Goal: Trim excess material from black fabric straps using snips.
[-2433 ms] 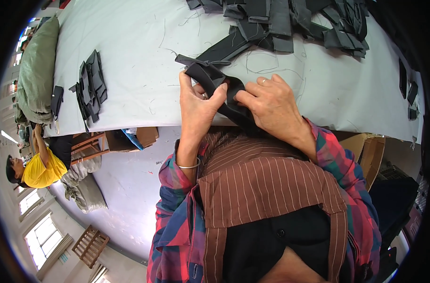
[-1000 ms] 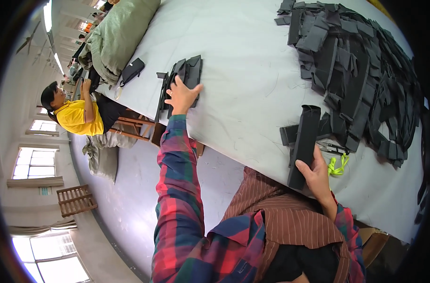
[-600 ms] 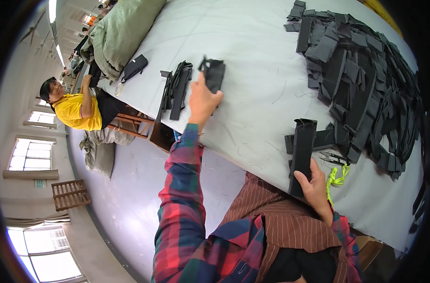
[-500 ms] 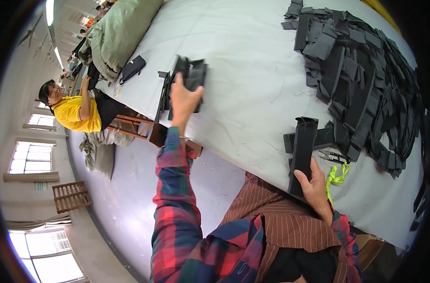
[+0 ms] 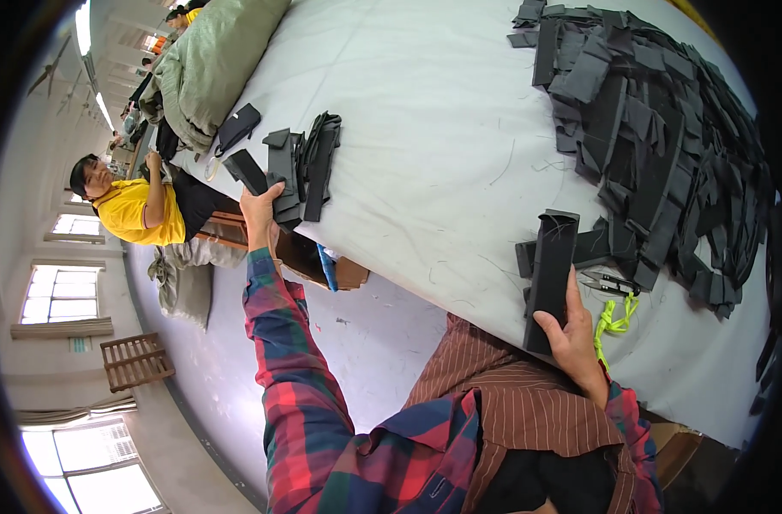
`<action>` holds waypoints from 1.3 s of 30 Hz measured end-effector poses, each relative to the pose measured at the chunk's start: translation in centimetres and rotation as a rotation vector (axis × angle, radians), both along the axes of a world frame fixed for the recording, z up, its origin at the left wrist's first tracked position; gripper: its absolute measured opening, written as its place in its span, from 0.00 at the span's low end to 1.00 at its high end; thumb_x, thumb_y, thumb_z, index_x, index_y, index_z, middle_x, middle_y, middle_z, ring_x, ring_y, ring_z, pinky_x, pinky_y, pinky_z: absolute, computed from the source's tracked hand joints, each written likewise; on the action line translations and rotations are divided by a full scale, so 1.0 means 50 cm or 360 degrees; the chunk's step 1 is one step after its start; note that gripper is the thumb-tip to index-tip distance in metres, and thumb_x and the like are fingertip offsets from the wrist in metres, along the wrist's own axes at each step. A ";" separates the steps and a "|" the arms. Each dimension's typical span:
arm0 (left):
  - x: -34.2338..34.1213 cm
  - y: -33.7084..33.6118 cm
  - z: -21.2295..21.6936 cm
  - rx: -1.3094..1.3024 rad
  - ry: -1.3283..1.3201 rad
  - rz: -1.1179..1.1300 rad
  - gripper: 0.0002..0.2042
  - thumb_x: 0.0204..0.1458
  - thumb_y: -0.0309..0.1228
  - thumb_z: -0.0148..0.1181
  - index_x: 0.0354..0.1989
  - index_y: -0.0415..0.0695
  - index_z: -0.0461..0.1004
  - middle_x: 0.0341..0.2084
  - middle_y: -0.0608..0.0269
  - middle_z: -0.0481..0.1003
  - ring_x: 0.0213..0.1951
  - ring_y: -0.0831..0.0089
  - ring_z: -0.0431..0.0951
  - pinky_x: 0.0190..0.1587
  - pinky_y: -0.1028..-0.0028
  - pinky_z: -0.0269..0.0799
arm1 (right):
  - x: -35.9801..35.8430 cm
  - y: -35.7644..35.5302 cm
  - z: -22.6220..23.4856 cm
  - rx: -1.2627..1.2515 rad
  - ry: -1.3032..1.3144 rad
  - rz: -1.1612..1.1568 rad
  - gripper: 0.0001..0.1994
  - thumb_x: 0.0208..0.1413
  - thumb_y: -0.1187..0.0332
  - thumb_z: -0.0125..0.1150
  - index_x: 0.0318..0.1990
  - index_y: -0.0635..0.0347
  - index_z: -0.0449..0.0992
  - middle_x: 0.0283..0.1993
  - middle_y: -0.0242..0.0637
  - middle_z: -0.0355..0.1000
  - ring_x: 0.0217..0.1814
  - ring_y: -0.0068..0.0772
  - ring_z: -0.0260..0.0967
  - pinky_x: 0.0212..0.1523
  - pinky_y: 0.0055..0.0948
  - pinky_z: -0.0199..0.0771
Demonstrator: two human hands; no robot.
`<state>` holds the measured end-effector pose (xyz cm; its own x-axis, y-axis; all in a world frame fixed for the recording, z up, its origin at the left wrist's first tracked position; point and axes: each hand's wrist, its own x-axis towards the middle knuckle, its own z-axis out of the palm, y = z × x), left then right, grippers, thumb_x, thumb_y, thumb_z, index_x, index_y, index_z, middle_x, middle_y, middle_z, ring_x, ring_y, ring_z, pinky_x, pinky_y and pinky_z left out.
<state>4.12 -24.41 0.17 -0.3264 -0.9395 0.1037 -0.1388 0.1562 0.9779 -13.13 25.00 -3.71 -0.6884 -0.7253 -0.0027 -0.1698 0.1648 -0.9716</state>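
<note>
My left hand (image 5: 260,210) is at the table's left edge, its fingers closed on a short black fabric strip (image 5: 245,171) that sticks out past them. Beside it on the table lies a small stack of black strips (image 5: 309,163). Close to my body, my right hand (image 5: 571,338) grips the lower end of a long folded black fabric strip (image 5: 552,265), thumb on top. Another dark strip (image 5: 590,248) lies under that one. Thread snips (image 5: 611,283) with a bright yellow-green cord (image 5: 612,319) rest just right of my right hand.
A large heap of black strips (image 5: 639,128) covers the right side of the white table (image 5: 425,154). At the far left are a dark pouch (image 5: 239,127) and a grey-green cloth bundle (image 5: 204,77). A person in a yellow top (image 5: 138,210) is beyond the table's left edge.
My left hand has moved left and nearer from above the small stack, and now holds a strip at the table edge. The stack lies more spread. My right hand has barely moved.
</note>
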 end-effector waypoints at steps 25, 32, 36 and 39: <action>-0.046 -0.020 0.029 0.0160 -0.0329 -0.0065 0.10 0.43 0.30 0.64 0.30 0.38 0.74 0.20 0.67 0.71 0.18 0.75 0.72 0.21 0.75 0.70 | -0.005 0.005 -0.016 0.0013 0.0058 0.0062 0.36 0.50 0.72 0.62 0.65 0.71 0.51 0.42 0.56 0.74 0.38 0.47 0.76 0.39 0.29 0.72; -0.090 -0.031 0.049 0.0362 -0.0744 -0.0247 0.11 0.39 0.29 0.62 0.29 0.34 0.73 0.21 0.61 0.74 0.19 0.71 0.75 0.23 0.74 0.72 | -0.005 0.008 -0.010 0.0105 0.0036 0.0076 0.35 0.49 0.73 0.63 0.64 0.71 0.53 0.41 0.55 0.74 0.36 0.45 0.76 0.36 0.28 0.72; -0.149 -0.083 0.017 0.0451 -0.0439 -0.0186 0.13 0.39 0.29 0.62 0.29 0.30 0.72 0.23 0.56 0.74 0.22 0.66 0.77 0.25 0.69 0.75 | -0.004 0.009 -0.006 0.0108 -0.0012 0.0075 0.34 0.49 0.73 0.62 0.63 0.71 0.55 0.42 0.55 0.74 0.38 0.45 0.76 0.39 0.28 0.72; -0.164 -0.133 -0.044 0.0126 -0.0924 -0.0107 0.15 0.37 0.29 0.64 0.32 0.30 0.72 0.24 0.54 0.74 0.23 0.65 0.77 0.27 0.68 0.75 | -0.002 0.004 -0.015 -0.0048 0.0059 0.0093 0.33 0.49 0.74 0.62 0.63 0.72 0.55 0.42 0.56 0.74 0.40 0.46 0.76 0.40 0.29 0.72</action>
<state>-4.06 -31.03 -2.01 -0.3677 -0.9125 -0.1793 -0.6471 0.1125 0.7540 -13.22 25.19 -4.48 -0.6443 -0.7635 0.0445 -0.2142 0.1243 -0.9688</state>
